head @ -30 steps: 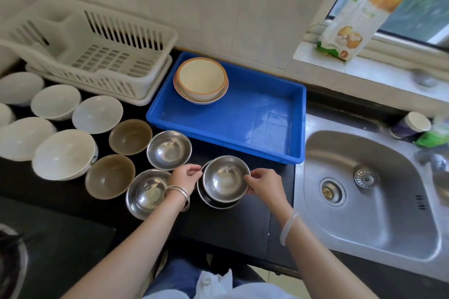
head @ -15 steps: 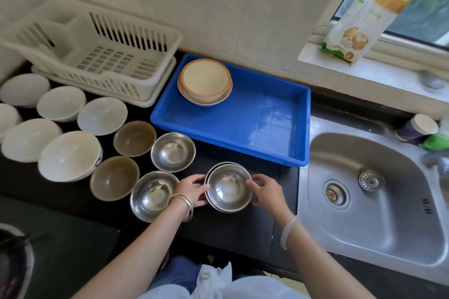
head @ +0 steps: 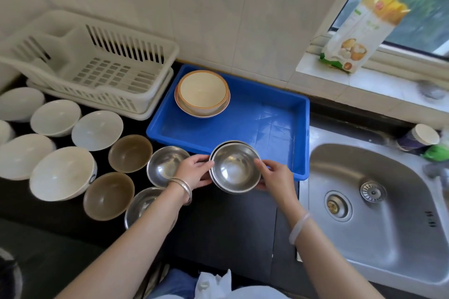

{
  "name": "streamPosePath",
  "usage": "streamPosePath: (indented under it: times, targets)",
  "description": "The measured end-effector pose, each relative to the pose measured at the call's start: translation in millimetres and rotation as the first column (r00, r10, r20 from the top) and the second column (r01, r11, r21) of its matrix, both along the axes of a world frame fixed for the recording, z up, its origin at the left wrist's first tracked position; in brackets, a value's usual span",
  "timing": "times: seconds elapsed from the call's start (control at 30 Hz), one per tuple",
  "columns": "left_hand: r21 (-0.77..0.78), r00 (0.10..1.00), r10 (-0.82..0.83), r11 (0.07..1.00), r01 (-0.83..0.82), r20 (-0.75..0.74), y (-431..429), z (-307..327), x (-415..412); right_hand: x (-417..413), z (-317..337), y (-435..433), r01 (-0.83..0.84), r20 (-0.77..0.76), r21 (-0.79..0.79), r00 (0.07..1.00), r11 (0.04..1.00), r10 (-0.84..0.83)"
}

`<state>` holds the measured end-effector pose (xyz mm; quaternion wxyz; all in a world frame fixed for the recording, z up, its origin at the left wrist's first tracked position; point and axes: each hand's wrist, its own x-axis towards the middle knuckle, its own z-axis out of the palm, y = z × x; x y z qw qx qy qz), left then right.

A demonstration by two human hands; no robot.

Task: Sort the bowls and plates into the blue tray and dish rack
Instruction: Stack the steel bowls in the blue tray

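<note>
The black counter (head: 230, 226) before me carries a white dish rack (head: 97, 65), a blue tray (head: 262, 124) beside it, then white bowls (head: 62, 173), brown bowls (head: 130, 153) and steel bowls (head: 165, 165) nearer me.

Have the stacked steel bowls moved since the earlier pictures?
Yes. The stacked steel bowls moved toward the blue tray; they now overlap its near rim, which they did not reach before.

Bright soft daylight from window (head: 422, 14) upper right; glints on steel bowls (head: 234, 167) and sink (head: 388, 250); edges bowed by wide lens; right edge smeared, lower left dim.
</note>
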<state>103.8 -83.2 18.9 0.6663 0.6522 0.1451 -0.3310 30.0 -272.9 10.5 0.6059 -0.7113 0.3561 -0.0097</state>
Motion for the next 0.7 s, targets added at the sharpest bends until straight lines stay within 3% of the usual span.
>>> streamPosePath:
  times: [0.27,0.7]
  targets:
    - [-0.002,0.997,0.076,0.997,-0.076,0.021,-67.7,13.7,62.0,67.0,10.8,-50.0,0.049,-0.004,-0.057,0.999,0.997,-0.049]
    - [0.067,0.981,0.152,0.987,-0.145,-0.120,-114.6,-39.9,111.0,120.1,-37.4,-81.7,0.064,-0.150,0.089,0.987,0.994,-0.050]
